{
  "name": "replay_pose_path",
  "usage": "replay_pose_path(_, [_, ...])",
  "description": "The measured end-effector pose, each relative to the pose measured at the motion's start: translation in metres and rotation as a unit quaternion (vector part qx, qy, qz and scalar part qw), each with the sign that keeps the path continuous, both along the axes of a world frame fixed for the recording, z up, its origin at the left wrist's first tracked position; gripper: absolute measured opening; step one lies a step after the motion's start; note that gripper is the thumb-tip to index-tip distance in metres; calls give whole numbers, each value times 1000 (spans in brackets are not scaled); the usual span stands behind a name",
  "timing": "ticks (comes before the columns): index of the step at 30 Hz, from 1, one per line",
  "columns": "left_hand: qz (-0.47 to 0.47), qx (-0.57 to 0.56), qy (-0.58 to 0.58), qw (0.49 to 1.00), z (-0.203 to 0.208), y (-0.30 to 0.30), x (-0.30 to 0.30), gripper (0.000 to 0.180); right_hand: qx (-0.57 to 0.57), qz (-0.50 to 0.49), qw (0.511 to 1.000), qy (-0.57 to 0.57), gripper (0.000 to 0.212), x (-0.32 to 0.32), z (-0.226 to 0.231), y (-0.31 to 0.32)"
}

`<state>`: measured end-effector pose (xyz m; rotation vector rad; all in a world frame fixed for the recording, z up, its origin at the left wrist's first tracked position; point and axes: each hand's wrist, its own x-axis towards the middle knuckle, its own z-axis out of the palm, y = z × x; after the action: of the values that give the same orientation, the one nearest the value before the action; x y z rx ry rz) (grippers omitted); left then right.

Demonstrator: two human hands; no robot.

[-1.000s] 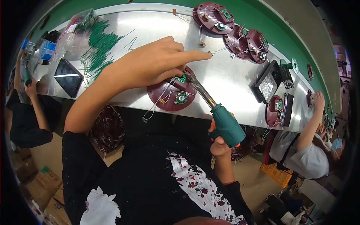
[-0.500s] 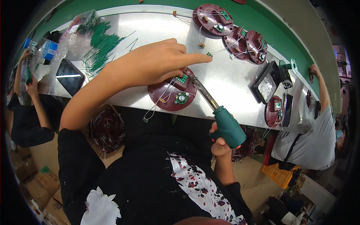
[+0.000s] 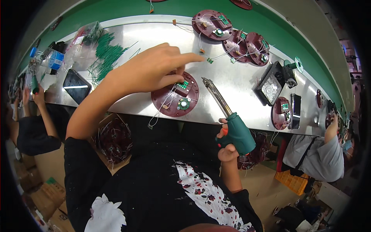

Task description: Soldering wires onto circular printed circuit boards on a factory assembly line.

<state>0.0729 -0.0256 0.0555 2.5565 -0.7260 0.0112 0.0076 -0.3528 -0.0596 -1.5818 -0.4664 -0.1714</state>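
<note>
My left hand [image 3: 154, 63] reaches over a round maroon housing [image 3: 170, 111] lying on the metal bench. Its index finger points outward, while the thumb and a bent finger come together at the small green circuit board [image 3: 183, 86]; whatever is between them is hidden. White wires [image 3: 157, 113] run from the housing past the bench edge to a tiny green board [image 3: 150, 126]. A round green-rimmed part [image 3: 183, 103] also sits on the housing. My right hand [image 3: 228, 152] grips a green soldering gun [image 3: 240, 135], its dark tip raised to the right of the housing, apart from it.
More wired maroon housings [image 3: 253, 54] lie at the far right, near a black tray [image 3: 270, 86] and a solder spool [image 3: 298, 64]. Green wires [image 3: 103, 58], a dark phone [image 3: 76, 86] and a bottle [image 3: 54, 60] are at left. Co-workers sit on both sides.
The soldering gun's tip has come away from the circuit board, toward the right. My left hand has drawn slightly left, its thumb still at the board.
</note>
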Motion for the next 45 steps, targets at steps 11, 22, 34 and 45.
replay_pose_path(11, [62,-155,84,982,-21,18,-11,12,5,0,998,58,93,-7,-10,-6])
replay_pose_path(22, [152,-332,41,930,-55,-42,-20,9,45,-17,995,82,93,-6,3,-2])
replay_pose_path(34, [191,-251,53,947,-51,-45,-24,12,49,17,989,141,95,-1,8,-6])
replay_pose_path(45, [205,-248,59,945,-54,-45,-25,14,28,12,993,111,97,3,13,0])
